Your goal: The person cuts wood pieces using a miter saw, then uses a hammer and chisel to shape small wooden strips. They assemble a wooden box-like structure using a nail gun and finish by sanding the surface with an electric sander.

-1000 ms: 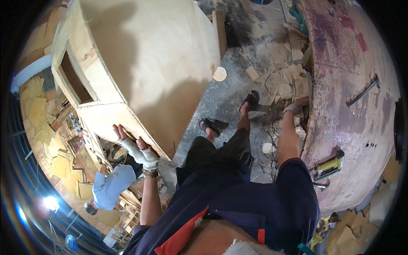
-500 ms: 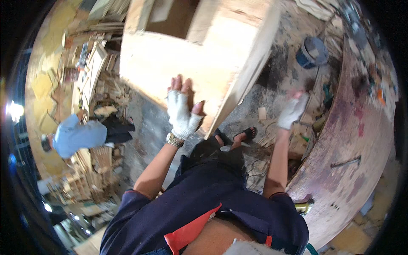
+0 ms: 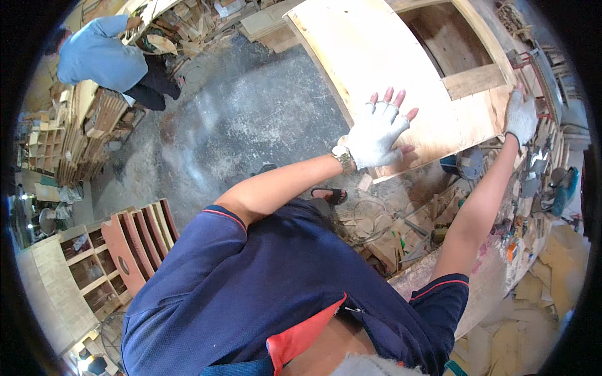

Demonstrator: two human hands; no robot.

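Observation:
A large pale plywood cabinet (image 3: 370,56) with a rectangular opening stands in front of me at the upper right. My left hand (image 3: 379,135), in a white fingerless glove, lies on its panel near the close left corner. The fingers there are spread and hold nothing. My right hand (image 3: 522,117), gloved alike, is closed on the cabinet's right edge. Some of its fingers are hidden from view. Through the opening (image 3: 448,41) the bare wooden inside shows.
A person in a blue shirt (image 3: 103,53) bends over stacked wood at the upper left. Reddish-brown boards (image 3: 128,250) and a compartmented shelf unit (image 3: 88,266) stand at the lower left. A blue bucket (image 3: 467,164), cables and scraps lie below the cabinet, beside a stained worktop (image 3: 483,294).
My view has turned, and the cabinet now appears farther right. The right hand has come from free air to the cabinet's right edge. My left hand stays on the panel, fingers spread wider.

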